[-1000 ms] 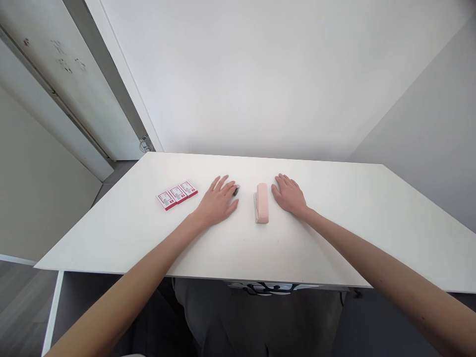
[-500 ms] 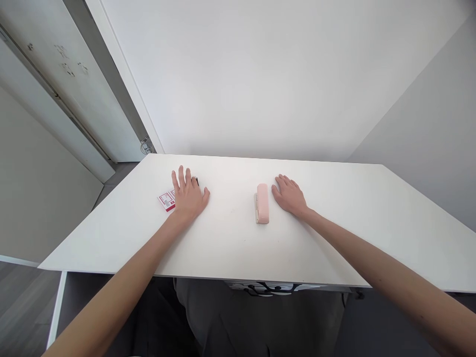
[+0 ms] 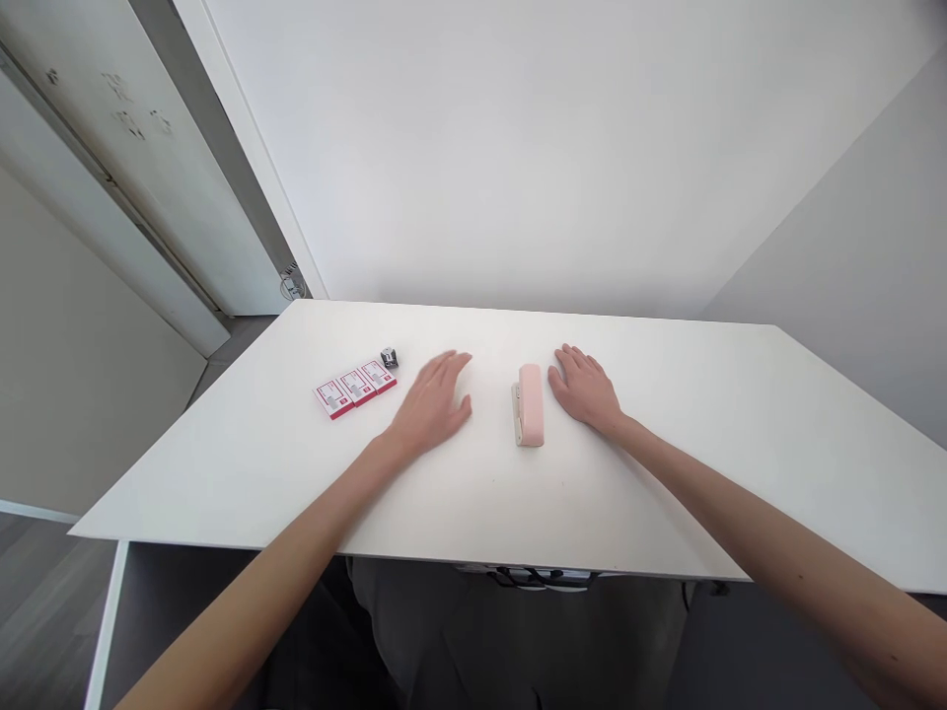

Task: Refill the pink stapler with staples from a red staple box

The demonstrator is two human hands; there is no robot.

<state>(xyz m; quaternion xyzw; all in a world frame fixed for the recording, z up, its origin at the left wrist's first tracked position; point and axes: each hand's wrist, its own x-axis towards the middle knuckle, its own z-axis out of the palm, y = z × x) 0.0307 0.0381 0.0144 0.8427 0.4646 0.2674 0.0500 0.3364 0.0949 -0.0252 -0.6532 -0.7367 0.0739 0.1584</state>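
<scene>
A pink stapler (image 3: 530, 418) lies in the middle of the white table (image 3: 666, 473). My right hand (image 3: 586, 390) rests flat and open just to its right, almost touching it. My left hand (image 3: 435, 402) hovers open, fingers stretched, to the stapler's left and holds nothing. Further left lie three small red-and-white boxes (image 3: 356, 388) in a row. A small black and silver object (image 3: 390, 358) sits at the far end of that row.
The table's far edge meets a white wall (image 3: 518, 148). A door and its frame (image 3: 148, 177) stand at the back left. Cables (image 3: 533, 575) hang under the table's near edge, above my lap.
My left hand went left with the small black object, left it beside the boxes, and has come back toward the stapler with nothing in it. My right hand stayed put.
</scene>
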